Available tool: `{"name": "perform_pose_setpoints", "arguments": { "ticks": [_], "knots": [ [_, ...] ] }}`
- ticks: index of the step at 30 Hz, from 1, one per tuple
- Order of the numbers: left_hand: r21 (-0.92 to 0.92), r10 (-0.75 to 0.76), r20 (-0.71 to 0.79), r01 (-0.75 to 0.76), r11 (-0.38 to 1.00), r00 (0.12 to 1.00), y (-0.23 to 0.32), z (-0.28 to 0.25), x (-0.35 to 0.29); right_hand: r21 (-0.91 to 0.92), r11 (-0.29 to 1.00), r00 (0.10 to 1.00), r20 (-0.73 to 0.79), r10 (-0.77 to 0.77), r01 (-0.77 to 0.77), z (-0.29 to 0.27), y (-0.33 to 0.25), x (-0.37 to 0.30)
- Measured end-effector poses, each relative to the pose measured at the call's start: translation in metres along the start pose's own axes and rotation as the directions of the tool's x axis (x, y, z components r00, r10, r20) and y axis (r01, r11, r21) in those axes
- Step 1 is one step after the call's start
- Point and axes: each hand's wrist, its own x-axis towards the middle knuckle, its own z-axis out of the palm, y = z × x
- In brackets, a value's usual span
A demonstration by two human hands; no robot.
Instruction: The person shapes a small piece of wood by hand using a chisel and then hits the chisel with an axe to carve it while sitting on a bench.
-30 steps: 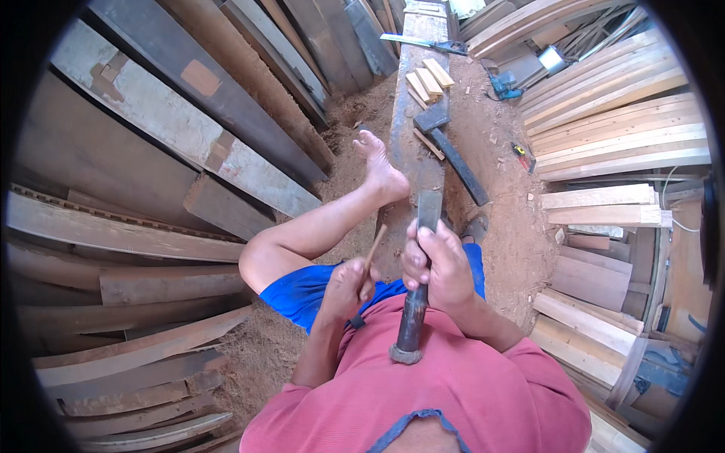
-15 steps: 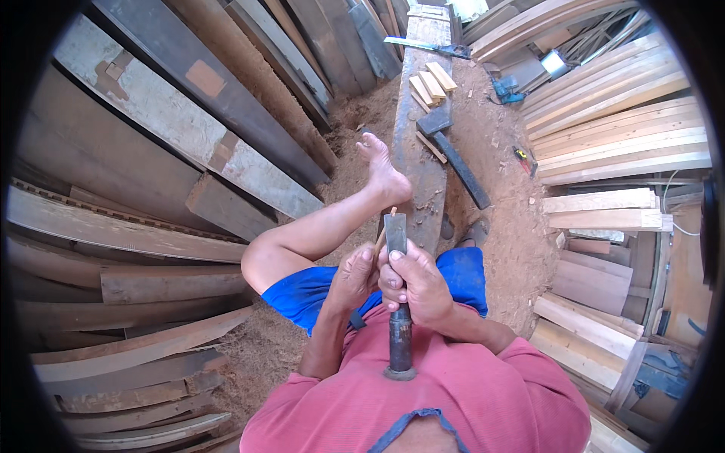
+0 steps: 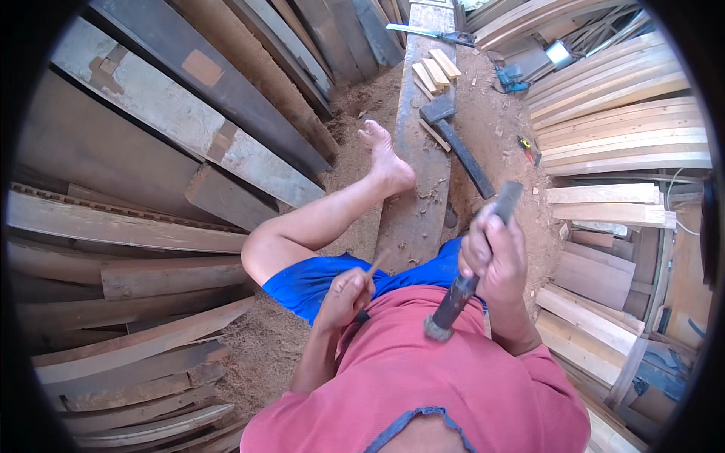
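Observation:
My right hand (image 3: 495, 249) is closed round a large wood chisel (image 3: 457, 298), out to the right of my lap. Its flat metal blade points up and away, slightly blurred, and the worn butt of its dark handle is close to my shirt. Over my left thigh, my left hand (image 3: 346, 300) pinches a thin wooden stick (image 3: 378, 262) whose tip slants up to the right. Chisel and stick are well apart. A dark mallet (image 3: 461, 147) lies on the narrow wooden bench (image 3: 411, 219) ahead of me, its handle reaching past the bench's right edge.
Several short pale wood pieces (image 3: 436, 73) and a handsaw (image 3: 434, 34) lie farther along the bench. Boards (image 3: 174, 151) lean at the left, and stacked planks (image 3: 619, 143) stand at the right. A blue power tool (image 3: 511, 77) and a tape measure (image 3: 524, 143) rest on the sawdust-covered floor.
The chisel has swung right in my right hand, away from the stick and my left hand. My left hand has dropped slightly nearer my body, still holding the stick.

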Motion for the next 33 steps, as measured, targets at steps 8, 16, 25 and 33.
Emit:
{"name": "perform_pose_setpoints", "arguments": {
  "ticks": [8, 16, 25, 33],
  "knots": [
    [-0.125, 0.309, -0.075, -0.317, 0.940, 0.948, 0.029, 0.030, 0.068, -0.268, 0.956, 0.992, -0.018, 0.122, -0.122, -0.005, 0.042, 0.041],
    [-0.067, 0.195, 0.075, -0.191, 0.979, 0.978, 0.025, 0.030, 0.066, -0.479, 0.876, 0.998, -0.047, 0.037, -0.055, -0.019, 0.044, 0.044],
    [-0.287, 0.112, 0.202, -0.050, 0.956, 0.973, 0.031, 0.032, 0.070, -0.401, 0.908, 0.992, -0.027, 0.121, -0.121, -0.015, 0.049, 0.051],
    [-0.492, 0.159, 0.077, -0.102, 0.865, 0.984, 0.029, 0.028, 0.087, 0.281, 0.905, 0.942, -0.007, 0.335, -0.320, 0.005, 0.059, 0.035]
  ]
}}
